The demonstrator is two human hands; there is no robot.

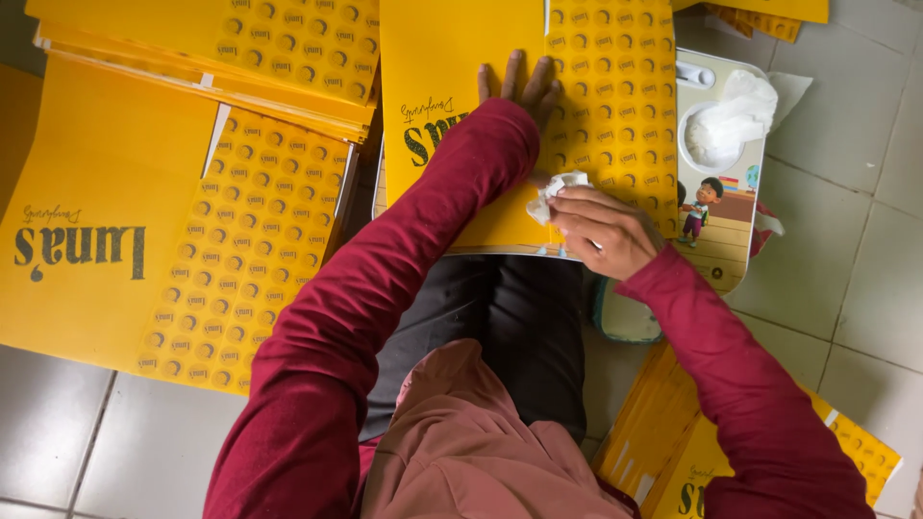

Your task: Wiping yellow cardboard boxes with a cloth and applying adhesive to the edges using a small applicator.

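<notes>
A flat yellow package sheet [461,125], half plain and half covered with rows of small round marks, lies on the person's lap. A larger matching sheet [144,250] lies on the tiled floor [856,288] at left, a stack of them [240,48] beyond it, and more [673,452] at lower right.

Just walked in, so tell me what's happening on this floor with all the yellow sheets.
A person in dark red sleeves sits on the tiled floor, working on a flat yellow printed cardboard sheet laid over the lap. The left hand lies flat on the sheet, pinning it. The right hand pinches a small crumpled white tissue against the sheet's patterned half. More yellow sheets are stacked at left and by the right knee. A small white bowl holding white wadding sits on an illustrated tray.
</notes>
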